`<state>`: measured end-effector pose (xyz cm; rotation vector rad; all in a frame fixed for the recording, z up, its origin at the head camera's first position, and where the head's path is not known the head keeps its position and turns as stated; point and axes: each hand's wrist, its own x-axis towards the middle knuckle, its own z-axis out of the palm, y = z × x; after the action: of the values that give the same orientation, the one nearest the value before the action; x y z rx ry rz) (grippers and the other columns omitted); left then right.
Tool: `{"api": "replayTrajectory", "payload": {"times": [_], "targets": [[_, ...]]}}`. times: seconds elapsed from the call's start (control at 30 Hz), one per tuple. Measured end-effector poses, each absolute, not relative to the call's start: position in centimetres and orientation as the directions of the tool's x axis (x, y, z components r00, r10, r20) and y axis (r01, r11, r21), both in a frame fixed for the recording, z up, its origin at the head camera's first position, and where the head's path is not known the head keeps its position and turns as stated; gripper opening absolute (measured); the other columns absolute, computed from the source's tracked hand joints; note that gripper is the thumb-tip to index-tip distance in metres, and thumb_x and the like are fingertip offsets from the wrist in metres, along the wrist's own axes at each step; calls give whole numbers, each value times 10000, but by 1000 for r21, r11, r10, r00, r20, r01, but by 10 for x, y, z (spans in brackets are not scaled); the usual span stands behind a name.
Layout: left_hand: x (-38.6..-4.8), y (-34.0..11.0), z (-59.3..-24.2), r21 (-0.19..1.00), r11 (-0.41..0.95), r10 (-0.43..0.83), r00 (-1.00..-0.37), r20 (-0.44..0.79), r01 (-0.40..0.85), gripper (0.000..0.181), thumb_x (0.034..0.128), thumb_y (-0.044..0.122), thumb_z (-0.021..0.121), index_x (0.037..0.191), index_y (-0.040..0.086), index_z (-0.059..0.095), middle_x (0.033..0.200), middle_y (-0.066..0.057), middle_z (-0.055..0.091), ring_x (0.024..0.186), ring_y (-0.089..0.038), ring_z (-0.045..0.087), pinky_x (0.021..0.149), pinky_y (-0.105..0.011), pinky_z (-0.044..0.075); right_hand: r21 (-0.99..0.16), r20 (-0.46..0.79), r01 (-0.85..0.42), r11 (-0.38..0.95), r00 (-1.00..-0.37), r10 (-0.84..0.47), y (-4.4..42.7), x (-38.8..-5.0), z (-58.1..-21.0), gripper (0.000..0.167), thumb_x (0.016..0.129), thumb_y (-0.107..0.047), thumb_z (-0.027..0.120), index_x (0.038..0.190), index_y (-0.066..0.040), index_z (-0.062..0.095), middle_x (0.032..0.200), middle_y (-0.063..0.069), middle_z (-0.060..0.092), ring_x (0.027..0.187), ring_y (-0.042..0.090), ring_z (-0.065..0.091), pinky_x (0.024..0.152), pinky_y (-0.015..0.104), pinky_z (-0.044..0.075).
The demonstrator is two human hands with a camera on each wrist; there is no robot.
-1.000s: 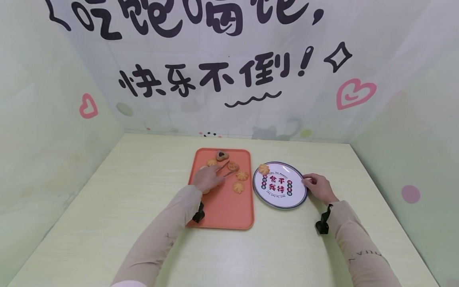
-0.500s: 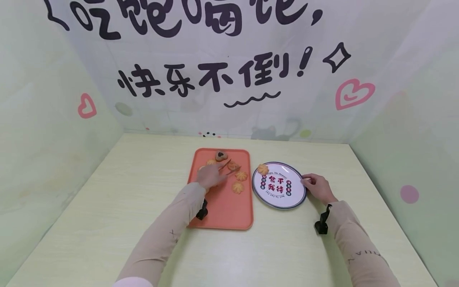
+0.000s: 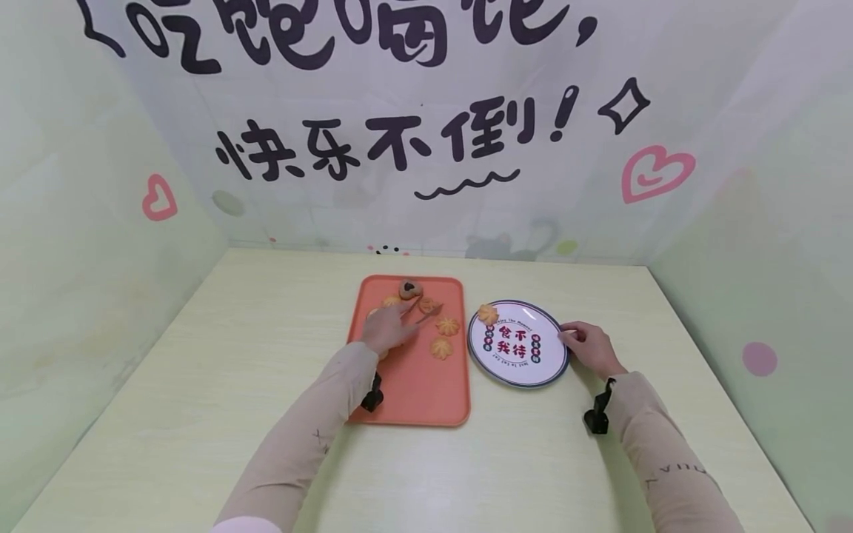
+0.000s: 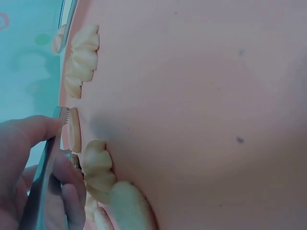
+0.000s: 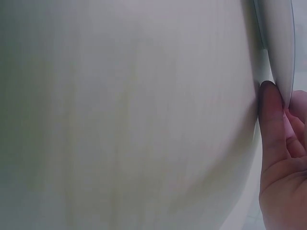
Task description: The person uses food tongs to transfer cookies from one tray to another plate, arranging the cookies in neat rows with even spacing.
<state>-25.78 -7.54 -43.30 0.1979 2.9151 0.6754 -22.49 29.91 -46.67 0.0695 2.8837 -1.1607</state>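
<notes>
My left hand grips metal tongs over the upper part of a coral tray. The tongs' two arms stand apart on either side of a round patterned cookie; I cannot tell whether they press on it. Just below lie two flower-shaped cookies, and a heart-shaped cookie with a dark centre sits above. At the right, my right hand pinches the rim of a white plate between thumb and fingers. One flower-shaped cookie lies at the plate's upper left.
Other cookies lie on the tray near my left hand, partly hidden by it in the head view. The plate stands close beside the tray's right edge on a pale wooden table. Printed walls enclose the back and sides.
The tongs reached a little further right, then drew back slightly left. The round cookie has shifted slightly left and up. My right hand and the plate have stayed put.
</notes>
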Motion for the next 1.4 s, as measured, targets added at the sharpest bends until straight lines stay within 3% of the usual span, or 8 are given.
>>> {"api": "replayTrajectory", "payload": {"times": [0.4,0.57,0.83,1.0,1.23,1.4], "targets": [[-252,-77,-432,488,869,159,-982,-106,88,556,870,381,531,1363,180,370,828,-66,597,688,-226,536,653,-360,386,-699,-64,71,712,-997,37,298,-224,-468,350,889,-184,533,1150,48,541,826,122,557,703,198,477,602,255,392],[-251,-78,-431,480,870,177,-979,-101,108,549,883,361,517,1369,160,358,701,-32,553,702,-216,535,673,-355,367,-692,-67,81,717,-997,48,299,-224,-469,354,893,-193,527,1157,43,537,838,123,561,707,200,480,605,259,394],[-251,-78,-428,484,872,173,-972,-159,77,548,885,358,517,1363,138,366,513,-50,523,425,-159,457,460,-283,365,-701,-52,68,710,-998,44,299,-224,-470,352,889,-186,528,1148,51,541,824,124,566,688,197,483,592,255,395],[-250,-79,-428,486,867,197,-971,-136,108,547,882,380,515,1351,129,389,522,-50,533,425,-146,451,507,-288,374,-698,-47,61,713,-998,39,300,-223,-470,358,892,-191,522,1154,53,537,830,121,564,696,201,481,601,265,392],[-251,-77,-427,436,890,208,-971,-120,136,465,925,338,447,1362,194,374,476,-28,476,417,-165,424,467,-284,326,-703,-37,53,709,-999,38,299,-223,-467,356,893,-189,524,1148,59,539,816,115,558,691,197,475,604,266,387],[-251,-77,-425,436,892,199,-971,-134,123,477,920,357,453,1357,178,383,585,-26,510,503,-178,467,550,-311,353,-705,-48,61,707,-998,38,298,-222,-466,365,898,-195,519,1157,62,531,847,128,571,716,200,490,623,270,395]]}}
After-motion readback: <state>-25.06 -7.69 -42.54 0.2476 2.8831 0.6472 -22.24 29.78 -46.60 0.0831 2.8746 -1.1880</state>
